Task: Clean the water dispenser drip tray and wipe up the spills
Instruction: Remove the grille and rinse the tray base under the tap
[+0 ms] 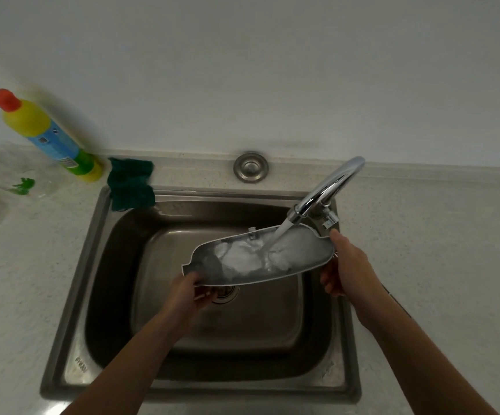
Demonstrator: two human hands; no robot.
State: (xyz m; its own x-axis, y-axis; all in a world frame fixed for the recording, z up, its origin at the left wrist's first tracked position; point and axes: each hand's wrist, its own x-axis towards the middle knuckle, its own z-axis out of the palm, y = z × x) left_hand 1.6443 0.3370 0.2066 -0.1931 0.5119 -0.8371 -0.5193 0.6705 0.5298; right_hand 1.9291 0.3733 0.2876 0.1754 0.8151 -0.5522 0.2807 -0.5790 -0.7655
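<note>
Left grip (189, 295) and right grip (344, 265) clasp the drip tray (296, 250) by its end edges, under the faucet (329, 187), clear of the sink (72, 295) walls.

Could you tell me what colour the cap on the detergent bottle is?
The cap is orange-red, on the yellow bottle; head view.

Both forearms are shown bare from the lower edge of the frame up to the left hand (187, 295) and right hand (347, 265); the fingers (331, 284) are uncovered.

Water-filled grey drip tray (290, 253), tilted
</note>
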